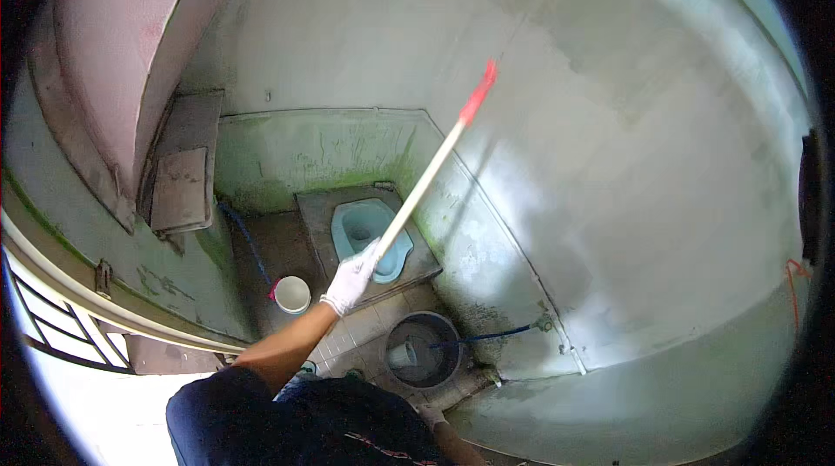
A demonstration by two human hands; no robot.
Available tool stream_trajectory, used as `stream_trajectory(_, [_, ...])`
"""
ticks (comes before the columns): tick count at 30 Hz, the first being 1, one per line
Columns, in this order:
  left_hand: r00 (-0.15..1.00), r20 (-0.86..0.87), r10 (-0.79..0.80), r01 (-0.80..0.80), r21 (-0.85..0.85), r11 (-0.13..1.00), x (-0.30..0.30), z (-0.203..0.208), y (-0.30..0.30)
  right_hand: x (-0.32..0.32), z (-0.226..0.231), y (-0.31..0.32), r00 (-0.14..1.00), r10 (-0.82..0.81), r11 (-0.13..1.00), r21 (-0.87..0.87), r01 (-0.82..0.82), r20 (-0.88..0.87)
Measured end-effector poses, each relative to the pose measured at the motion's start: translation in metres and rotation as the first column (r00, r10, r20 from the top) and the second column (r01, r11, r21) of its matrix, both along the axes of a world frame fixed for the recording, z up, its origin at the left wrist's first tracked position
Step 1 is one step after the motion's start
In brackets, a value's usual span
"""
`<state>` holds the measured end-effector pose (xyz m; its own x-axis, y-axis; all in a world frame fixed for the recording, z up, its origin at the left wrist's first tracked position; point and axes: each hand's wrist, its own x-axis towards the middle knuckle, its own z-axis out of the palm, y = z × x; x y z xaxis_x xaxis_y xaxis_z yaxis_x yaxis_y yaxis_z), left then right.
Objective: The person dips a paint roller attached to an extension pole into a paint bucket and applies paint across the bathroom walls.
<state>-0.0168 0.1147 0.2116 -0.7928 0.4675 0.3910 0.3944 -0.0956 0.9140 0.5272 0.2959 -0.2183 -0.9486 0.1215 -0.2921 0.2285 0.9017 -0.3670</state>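
Head view, left hand: the gloved hand (349, 281) is gripping a long pole (426, 186), fingers wrapping around it near the lower end of what is showing.
Pole: its pale shaft is slanting up and to the right, its red end (477, 93) standing out against the grey wall (626, 118); whether it is touching, I can't tell, and anything past the fist is hiding.
Right hand: only a bit of glove (430, 415) is peeking out beside the dark shirt (326, 422); open or closed, I can't tell.
Toilet: the pale blue squat toilet (355, 219) is sitting partly behind the pole and glove.
Tub: the dark round tub (439, 324) is holding a pale scoop (403, 355), a blue hose (496, 334) running in from the wall.
Bucket: a white one (293, 295) is standing left of the fist.
Work in hand: it's looking like positioning the pole; a next move is calling for firm grip and steady aim, seemingly.
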Motion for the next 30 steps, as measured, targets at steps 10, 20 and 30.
stream_trajectory(10, [0.964,0.250,-0.089,0.113,-0.084,0.990,0.034,0.015,0.030,-0.112,0.128,0.033,0.987,-0.153,0.962,-0.220,0.161,0.057])
stream_trajectory(20, [0.909,0.403,-0.111,0.147,-0.061,0.987,-0.073,0.123,0.062,-0.148,0.201,0.022,0.846,-0.506,0.713,-0.470,0.520,0.167])
stream_trajectory(30, [0.874,0.472,-0.114,0.155,-0.049,0.987,0.026,-0.024,-0.007,-0.143,0.151,-0.053,0.585,-0.632,0.211,-0.614,0.761,0.508])
